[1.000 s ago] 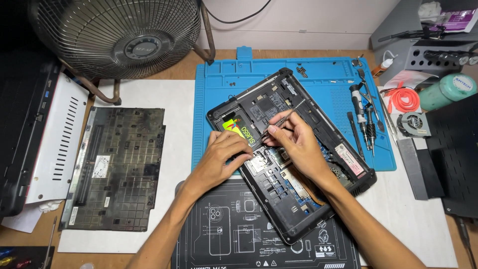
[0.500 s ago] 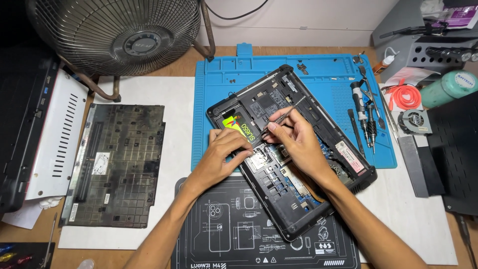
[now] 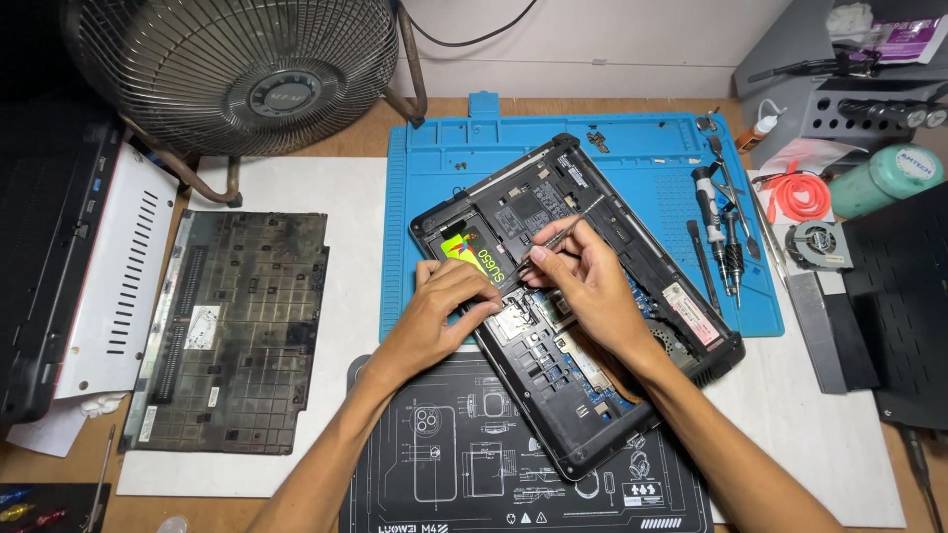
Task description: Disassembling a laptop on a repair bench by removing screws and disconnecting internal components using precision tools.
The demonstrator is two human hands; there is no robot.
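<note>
Since the earlier frames both hands have stayed over the opened laptop (image 3: pixel 592 306), with only slight shifts of the fingers; the view itself has barely moved. Right hand (image 3: pixel 592 286) sits near the centre of the scene, its fingers pinched narrowly on thin metal tweezers (image 3: pixel 563 234) whose free end points toward 1 o'clock, across the exposed board. Left hand (image 3: pixel 444 306) lies just beside it at 9 o'clock, fingers curled and pressing down on the chassis edge — it grips nothing that can be made out — with the fingertips touching the area next to a small drive with a green and yellow label (image 3: pixel 472 255). Laptop rests diagonally, its upper half on a blue work mat (image 3: pixel 444 168) and its lower half on a black printed mat (image 3: pixel 434 464) at 6 o'clock. Removed bottom cover (image 3: pixel 232 331) lies flat, inner side up, well apart at 9 o'clock on a white sheet. Screwdrivers (image 3: pixel 716 232) lie in a row on the blue mat at 3 o'clock — further out, a small cooling fan (image 3: pixel 818 245). Large metal desk fan (image 3: pixel 242 69) stands at 11 o'clock.
</note>
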